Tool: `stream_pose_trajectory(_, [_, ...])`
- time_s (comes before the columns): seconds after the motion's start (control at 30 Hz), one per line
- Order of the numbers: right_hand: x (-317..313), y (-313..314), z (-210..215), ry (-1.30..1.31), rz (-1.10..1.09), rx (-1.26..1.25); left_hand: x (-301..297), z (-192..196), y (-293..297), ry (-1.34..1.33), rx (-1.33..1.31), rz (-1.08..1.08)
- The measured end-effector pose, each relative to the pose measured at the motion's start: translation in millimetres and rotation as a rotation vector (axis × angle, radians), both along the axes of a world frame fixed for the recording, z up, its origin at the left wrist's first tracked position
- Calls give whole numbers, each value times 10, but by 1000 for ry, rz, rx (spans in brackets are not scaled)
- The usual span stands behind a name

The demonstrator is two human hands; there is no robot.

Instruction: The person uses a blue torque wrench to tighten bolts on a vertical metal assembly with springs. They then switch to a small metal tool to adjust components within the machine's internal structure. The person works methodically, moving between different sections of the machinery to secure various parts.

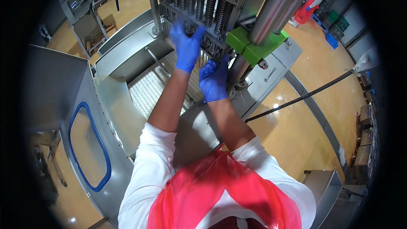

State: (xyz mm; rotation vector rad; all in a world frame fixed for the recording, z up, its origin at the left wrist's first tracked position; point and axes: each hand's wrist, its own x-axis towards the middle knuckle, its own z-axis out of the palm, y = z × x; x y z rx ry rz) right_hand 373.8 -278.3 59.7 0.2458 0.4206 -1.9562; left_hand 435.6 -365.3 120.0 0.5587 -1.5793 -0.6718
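Note:
Both my hands wear blue gloves and reach into a steel machine head with a row of coil springs (208, 12) above thin metal needles. My left hand (186, 46) is raised at the bar under the springs, thumb and fingers apart, slightly blurred; no held thing shows in it. Lower and to the right, my right hand (214, 80) has its fingers curled in against the underside of the head, next to the steel post. What those fingers hold is hidden. Below the hands lies a white perforated conveyor belt (148, 89) with a metal rod (157, 61) across it.
A thick steel column (267, 12) with a green clamp block (256, 44) stands close on the right. At left an opened steel cover has a blue-edged window (106, 161). A black hose (301, 99) crosses above the floor drain (311, 106). A person in red (306, 10) is far right.

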Motion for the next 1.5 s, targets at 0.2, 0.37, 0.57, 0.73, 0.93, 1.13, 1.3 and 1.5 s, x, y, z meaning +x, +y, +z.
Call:
stream_pose_trajectory(0.2, [19, -10, 9, 10, -1, 18, -37, -9, -158, -38, -38, 133])
stream_pose_trajectory(0.37, [-98, -7, -166, 24, 64, -57, -61, -7, -10, 31, -26, -18])
stream_pose_trajectory(0.57, [-55, 19, -149, 38, 40, -22, -18, -65, -37, -170, -204, -58])
stream_pose_trajectory(0.73, [2, 12, -42, -18, 9, 112, 6, 76, -87, 83, 99, -182])
stream_pose_trajectory(0.93, [-18, 37, -82, -25, 25, 14, -41, 151, -37, 218, 219, -195])
stream_pose_trajectory(1.13, [2, 10, 62, -78, -8, 168, 4, 148, -88, 242, 204, -107])
stream_pose_trajectory(1.3, [-85, 10, -303, 1, 142, -194, 8, 85, -133, 45, 121, 138])
stream_pose_trajectory(1.5, [61, -13, -60, 176, -54, -143, -67, -47, 431, 15, -193, 59])
